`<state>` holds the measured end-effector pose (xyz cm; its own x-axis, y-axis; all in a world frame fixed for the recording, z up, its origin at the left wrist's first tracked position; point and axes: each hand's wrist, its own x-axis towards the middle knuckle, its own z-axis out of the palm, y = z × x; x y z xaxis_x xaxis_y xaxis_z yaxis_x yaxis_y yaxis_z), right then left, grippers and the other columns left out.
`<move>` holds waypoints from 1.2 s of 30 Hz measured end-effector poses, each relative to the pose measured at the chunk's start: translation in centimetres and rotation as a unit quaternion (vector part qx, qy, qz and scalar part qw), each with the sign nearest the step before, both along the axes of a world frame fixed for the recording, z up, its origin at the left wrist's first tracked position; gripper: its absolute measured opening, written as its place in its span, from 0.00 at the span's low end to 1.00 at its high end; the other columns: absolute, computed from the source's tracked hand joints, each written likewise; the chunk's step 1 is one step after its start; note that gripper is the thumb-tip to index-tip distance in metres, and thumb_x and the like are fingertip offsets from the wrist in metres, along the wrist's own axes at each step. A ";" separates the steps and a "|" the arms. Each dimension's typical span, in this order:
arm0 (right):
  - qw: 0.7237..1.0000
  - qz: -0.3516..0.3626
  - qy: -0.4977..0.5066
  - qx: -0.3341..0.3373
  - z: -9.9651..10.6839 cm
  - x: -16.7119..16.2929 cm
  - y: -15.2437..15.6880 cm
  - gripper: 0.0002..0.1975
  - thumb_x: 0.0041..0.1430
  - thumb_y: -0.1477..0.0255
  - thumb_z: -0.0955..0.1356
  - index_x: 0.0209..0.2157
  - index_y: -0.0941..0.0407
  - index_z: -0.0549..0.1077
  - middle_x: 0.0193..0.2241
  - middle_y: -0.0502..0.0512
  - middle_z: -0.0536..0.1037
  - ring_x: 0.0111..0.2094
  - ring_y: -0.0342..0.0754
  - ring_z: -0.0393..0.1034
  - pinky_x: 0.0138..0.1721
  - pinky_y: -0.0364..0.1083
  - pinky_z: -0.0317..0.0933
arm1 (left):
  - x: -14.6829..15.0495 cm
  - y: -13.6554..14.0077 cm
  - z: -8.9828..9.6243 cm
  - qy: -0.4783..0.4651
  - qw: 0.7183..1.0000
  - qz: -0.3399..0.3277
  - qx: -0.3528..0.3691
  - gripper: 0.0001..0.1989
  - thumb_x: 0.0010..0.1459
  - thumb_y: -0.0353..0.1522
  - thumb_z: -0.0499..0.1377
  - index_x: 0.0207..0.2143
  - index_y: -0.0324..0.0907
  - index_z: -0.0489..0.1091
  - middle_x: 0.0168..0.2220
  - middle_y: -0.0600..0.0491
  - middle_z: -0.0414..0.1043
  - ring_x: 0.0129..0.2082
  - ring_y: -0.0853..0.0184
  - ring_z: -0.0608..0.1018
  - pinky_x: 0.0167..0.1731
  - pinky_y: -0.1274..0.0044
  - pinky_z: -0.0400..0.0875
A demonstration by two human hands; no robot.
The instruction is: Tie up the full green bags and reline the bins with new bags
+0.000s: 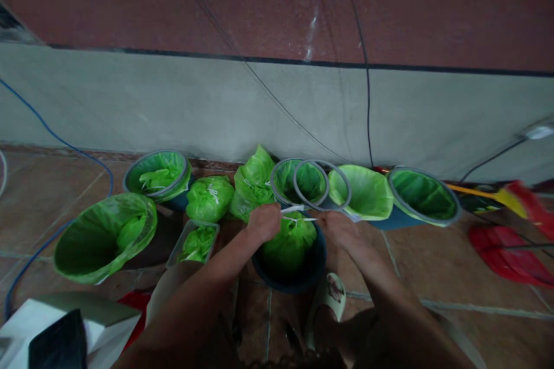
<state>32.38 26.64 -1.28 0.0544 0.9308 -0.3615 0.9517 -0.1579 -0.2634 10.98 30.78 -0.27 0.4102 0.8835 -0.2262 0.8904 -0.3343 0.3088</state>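
In front of me, a green drawstring garbage bag [289, 245] sits gathered at its neck inside a dark blue bin [288, 287]. White drawstrings [296, 218] stretch sideways above the bag's neck. My left hand [265, 222] is closed on one side of the drawstrings, and my right hand [336, 227] is closed on the other. Just behind my hands, a loose grey ring [296, 184] rests over a bin lined with green.
Tied green bags [210, 199] stand by the wall. Lined bins stand left [108, 242] and right [426, 199], with a clear tub [194, 242] between. A red dustpan [506, 253] lies right; a blue cable [56, 132] crosses the floor. A phone [58, 341] rests lower left.
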 end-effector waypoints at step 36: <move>0.908 -0.070 0.413 -0.011 0.0 -1.5 -0.2 0.16 0.51 0.57 0.70 0.30 0.55 0.71 0.20 0.45 0.70 0.19 0.39 0.62 0.19 0.39 0.56 | 3.0 -1.1 -2.2 -0.484 0.790 0.178 -0.333 0.03 0.51 0.29 0.63 0.28 0.38 0.71 0.20 0.57 0.71 0.20 0.73 0.74 0.22 0.82 0.65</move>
<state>30.86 26.49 -1.27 -0.1259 0.9278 -0.3511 0.4020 -0.2758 -0.8731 14.00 29.71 -2.44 0.4274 0.7994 -0.4223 0.1311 0.4074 0.9038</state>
